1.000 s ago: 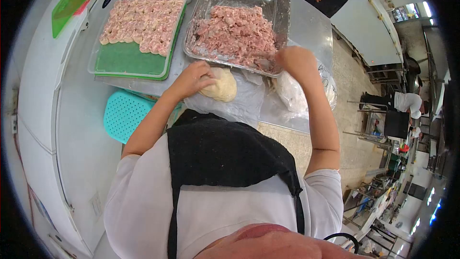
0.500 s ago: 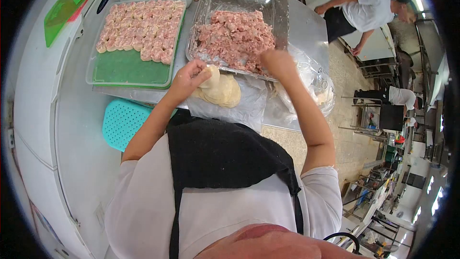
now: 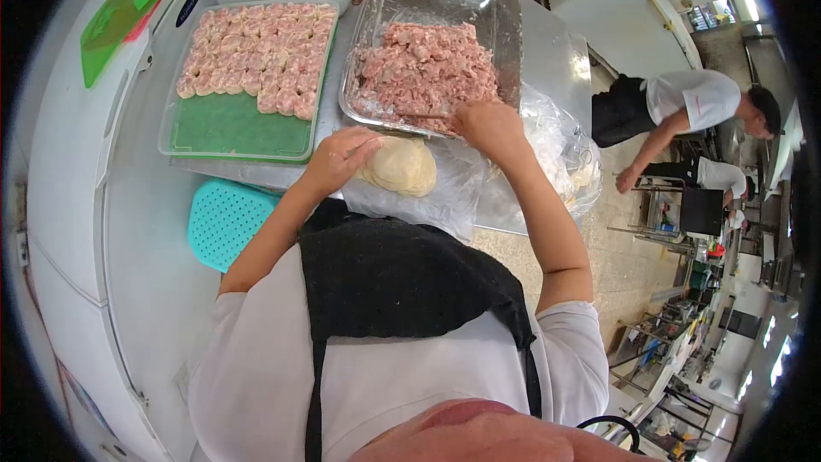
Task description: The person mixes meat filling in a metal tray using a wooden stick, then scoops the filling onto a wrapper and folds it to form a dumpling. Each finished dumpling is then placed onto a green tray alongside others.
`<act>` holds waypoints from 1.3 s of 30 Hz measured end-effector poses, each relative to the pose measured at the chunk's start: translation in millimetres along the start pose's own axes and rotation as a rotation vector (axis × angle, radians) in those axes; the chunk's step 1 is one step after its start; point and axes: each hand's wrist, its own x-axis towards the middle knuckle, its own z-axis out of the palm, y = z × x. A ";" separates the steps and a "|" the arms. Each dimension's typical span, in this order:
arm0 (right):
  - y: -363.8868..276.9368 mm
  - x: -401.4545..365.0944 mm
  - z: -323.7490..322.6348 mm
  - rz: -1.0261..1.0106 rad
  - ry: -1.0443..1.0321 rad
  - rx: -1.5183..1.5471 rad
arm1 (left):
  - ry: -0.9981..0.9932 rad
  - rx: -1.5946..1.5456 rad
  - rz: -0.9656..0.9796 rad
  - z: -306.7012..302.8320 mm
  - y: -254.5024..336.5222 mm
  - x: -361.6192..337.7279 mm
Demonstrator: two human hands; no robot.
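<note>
My left hand (image 3: 344, 156) is closed at the left edge of a stack of round pale dough wrappers (image 3: 404, 168). Its fingers seem to pinch one wrapper, largely hidden by the hand. The stack lies on a clear plastic sheet (image 3: 445, 197). At the near right rim of a metal tray (image 3: 506, 43), my right hand (image 3: 489, 128) grips a thin flat spatula (image 3: 428, 115), only partly visible against the pink minced meat (image 3: 423, 68). To the left, a plastic tray with a green base (image 3: 239, 133) bears rows of filled dumplings (image 3: 256, 51).
A turquoise perforated basket (image 3: 227, 222) sits below the table's left edge. Bunched clear plastic (image 3: 556, 150) lies right of my right hand. A white freezer (image 3: 64, 205) stands left. A co-worker in a white shirt (image 3: 693, 98) is at the right, with another person farther back.
My left hand has lowered the lifted wrapper, which is now mostly out of sight. The right hand has moved slightly nearer to me at the tray's rim. The co-worker has moved nearer and bent over.
</note>
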 end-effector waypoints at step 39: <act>-51.0 36.2 20.8 -0.093 0.178 0.103 | -0.017 0.208 0.154 17.5 10.7 11.8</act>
